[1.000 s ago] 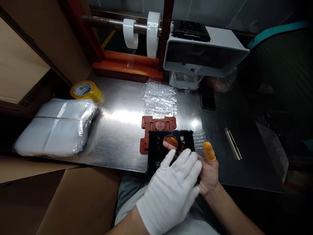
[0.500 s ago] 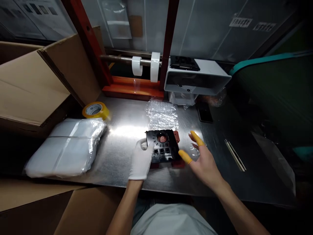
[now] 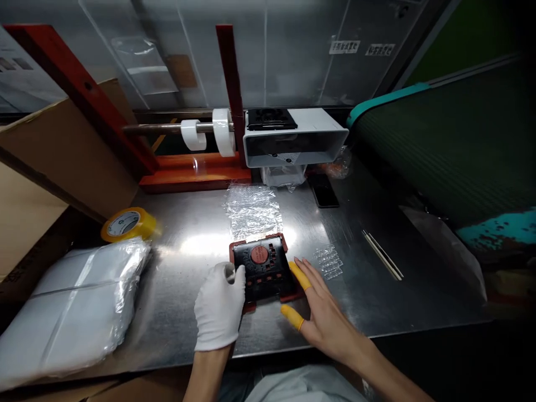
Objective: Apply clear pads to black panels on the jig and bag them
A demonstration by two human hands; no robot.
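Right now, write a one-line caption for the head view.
White-gloved left hand touches a black slotted plate seated on a red moulded plate; bare right hand with yellow finger cots rests alongside.

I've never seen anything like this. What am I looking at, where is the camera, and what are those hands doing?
No machine here: these are a person's own two hands, filmed by a camera worn on their head, looking forward and down. The left hand wears a white glove and touches a black plate, which lies on a reddish-brown moulded piece. The right hand, bare except for yellow finger cots, rests beside them, holding nothing. Around them on the steel table lie bubble wrap, a yellow tape roll, a plastic-wrapped white bundle and a phone.
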